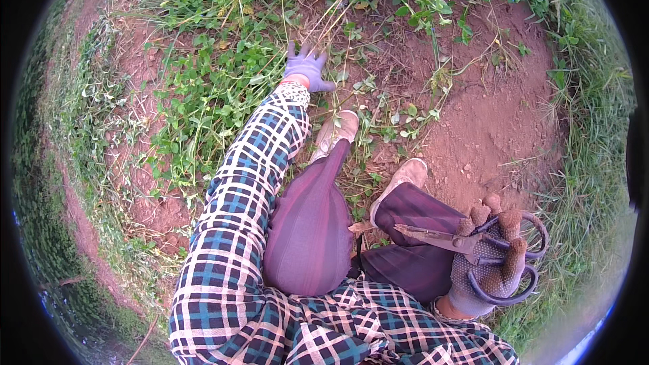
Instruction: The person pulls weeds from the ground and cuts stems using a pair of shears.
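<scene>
My left hand (307,68), in a pale purple work glove, reaches forward with its fingers spread over green weeds and dry stalks (332,17). No object is seen in it. At the lower right my right hand (489,263), in a dotted, soil-stained glove, holds a pair of scissors (456,243) with dark loop handles. The rusty blades lie together and point left, over my dark purple trouser leg (421,213). Uprooted or cut stems (390,121) lie on the soil between the left hand and my shoes.
My two dusty shoes (338,129) stand on reddish bare soil (487,137). Leafy weeds (203,81) grow thickly at the left and top. Tall grass (598,162) lines the right side. Wilted plants (106,56) lie farther left, beside a dirt strip.
</scene>
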